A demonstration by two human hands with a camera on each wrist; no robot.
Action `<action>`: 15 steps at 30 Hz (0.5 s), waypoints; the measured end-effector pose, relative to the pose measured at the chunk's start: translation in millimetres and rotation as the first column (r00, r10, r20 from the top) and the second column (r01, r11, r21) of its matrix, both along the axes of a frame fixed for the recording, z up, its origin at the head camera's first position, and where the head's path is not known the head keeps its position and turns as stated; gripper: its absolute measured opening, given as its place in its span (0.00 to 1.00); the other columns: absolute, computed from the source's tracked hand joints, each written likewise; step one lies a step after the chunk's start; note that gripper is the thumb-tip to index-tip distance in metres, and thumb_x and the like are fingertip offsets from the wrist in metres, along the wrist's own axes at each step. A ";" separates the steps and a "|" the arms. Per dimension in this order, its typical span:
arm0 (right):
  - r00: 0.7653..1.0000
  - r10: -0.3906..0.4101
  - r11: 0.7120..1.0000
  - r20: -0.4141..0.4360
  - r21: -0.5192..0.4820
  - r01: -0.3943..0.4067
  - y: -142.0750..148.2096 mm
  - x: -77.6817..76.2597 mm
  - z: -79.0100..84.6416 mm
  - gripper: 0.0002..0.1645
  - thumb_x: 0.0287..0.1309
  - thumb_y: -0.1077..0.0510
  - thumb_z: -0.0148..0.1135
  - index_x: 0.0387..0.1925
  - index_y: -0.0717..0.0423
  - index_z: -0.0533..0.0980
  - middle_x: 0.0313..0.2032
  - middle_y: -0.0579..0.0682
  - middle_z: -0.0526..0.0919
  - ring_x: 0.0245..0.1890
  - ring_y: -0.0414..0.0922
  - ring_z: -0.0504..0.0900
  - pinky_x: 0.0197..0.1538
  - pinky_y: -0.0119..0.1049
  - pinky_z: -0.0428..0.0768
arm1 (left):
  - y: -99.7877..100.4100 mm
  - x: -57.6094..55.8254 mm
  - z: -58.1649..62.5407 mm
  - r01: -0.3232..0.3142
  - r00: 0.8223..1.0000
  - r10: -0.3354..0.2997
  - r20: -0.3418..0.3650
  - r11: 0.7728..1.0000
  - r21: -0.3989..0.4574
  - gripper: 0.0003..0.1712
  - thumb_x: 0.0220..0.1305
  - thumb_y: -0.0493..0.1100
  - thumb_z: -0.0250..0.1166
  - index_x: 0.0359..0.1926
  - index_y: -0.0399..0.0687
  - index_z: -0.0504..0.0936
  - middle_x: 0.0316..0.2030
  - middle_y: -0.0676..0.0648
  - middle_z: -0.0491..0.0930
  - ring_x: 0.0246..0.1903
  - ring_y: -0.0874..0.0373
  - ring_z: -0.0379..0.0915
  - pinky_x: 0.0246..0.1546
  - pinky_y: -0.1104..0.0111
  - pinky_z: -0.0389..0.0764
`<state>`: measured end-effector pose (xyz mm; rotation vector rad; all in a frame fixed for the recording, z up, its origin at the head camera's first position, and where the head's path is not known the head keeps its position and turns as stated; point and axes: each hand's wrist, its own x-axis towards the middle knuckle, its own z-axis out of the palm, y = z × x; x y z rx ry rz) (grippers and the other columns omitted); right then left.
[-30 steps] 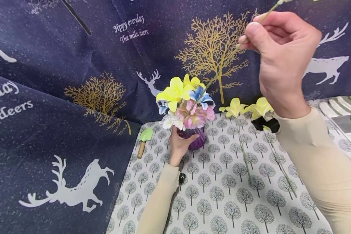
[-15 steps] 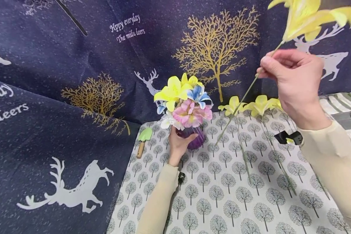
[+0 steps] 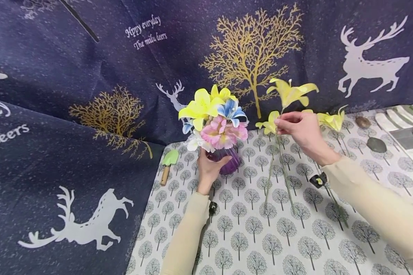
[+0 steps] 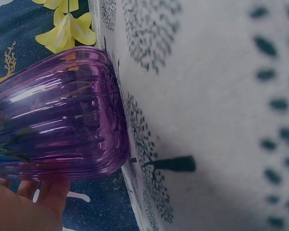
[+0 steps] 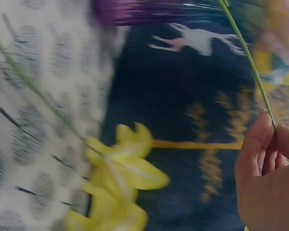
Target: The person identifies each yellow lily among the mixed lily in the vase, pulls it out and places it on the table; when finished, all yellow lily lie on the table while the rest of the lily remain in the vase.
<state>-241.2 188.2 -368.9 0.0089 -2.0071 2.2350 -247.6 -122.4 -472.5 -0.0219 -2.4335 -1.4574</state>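
The left hand (image 3: pixel 210 168) curls round the purple vase (image 3: pixel 230 164) on the desk (image 3: pixel 241 225), maybe so it won't tip; a bunch of flowers (image 3: pixel 218 130) sits in it. The right hand (image 3: pixel 304 131) pinches a yellow lily (image 3: pixel 290 94) just under its bloom, maybe to keep it upright; other lilies (image 3: pixel 333 121) lie near.

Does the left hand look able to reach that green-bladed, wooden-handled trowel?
Probably yes: the trowel lies nearby on the tree-patterned cloth, nothing visible between. But the left hand grips the ribbed purple vase and likely must let go first.
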 end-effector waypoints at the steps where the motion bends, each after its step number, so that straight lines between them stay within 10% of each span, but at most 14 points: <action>1: 0.999 0.012 0.999 0.031 0.051 -0.014 -2.1 -3.5 -6.8 0.10 0.60 0.59 0.70 0.42 0.61 0.83 0.28 0.38 0.88 0.25 0.36 0.86 0.36 0.31 0.89 | -0.1 -0.1 0.4 0.000 1.000 0.000 -0.002 1.000 0.008 0.62 0.37 0.59 0.84 0.73 0.69 0.61 0.70 0.44 0.72 0.70 0.45 0.69 0.73 0.50 0.69; 15: 0.940 0.192 0.916 0.283 0.291 -0.275 -50.2 -31.9 -61.3 0.20 0.63 0.60 0.67 0.53 0.66 0.79 0.47 0.63 0.86 0.30 0.40 0.87 0.47 0.39 0.90 | -0.4 -0.5 0.4 0.014 1.000 -0.014 -0.004 0.999 0.035 0.63 0.36 0.61 0.84 0.73 0.73 0.60 0.72 0.50 0.70 0.72 0.51 0.65 0.76 0.51 0.65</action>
